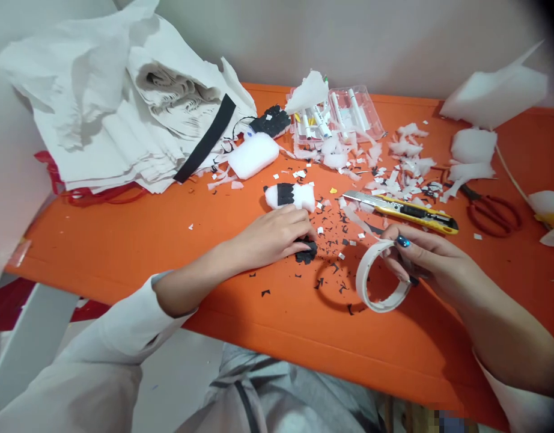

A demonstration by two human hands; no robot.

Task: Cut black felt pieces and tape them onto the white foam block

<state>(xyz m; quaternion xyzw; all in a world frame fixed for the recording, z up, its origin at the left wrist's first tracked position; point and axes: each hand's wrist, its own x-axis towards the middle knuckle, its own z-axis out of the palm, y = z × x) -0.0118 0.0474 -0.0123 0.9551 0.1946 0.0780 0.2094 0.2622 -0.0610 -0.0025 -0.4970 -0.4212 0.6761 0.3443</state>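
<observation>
My left hand rests on the table with its fingers curled onto a small black scalloped piece, part of which they cover. In my right hand is a roll of white tape, pinched at its upper right rim and raised above the tabletop. A loose strip of the tape stands up from the roll toward the left. Just behind my left hand lies a white fluffy shape with a black jagged band around it. A yellow utility knife lies behind the tape, its blade end pointing left.
Small black and white scraps litter the orange table. Stacked white sheets fill the back left, with a black strip leaning on them. Markers lie in a clear case. Red-handled scissors and white stuffing are at right.
</observation>
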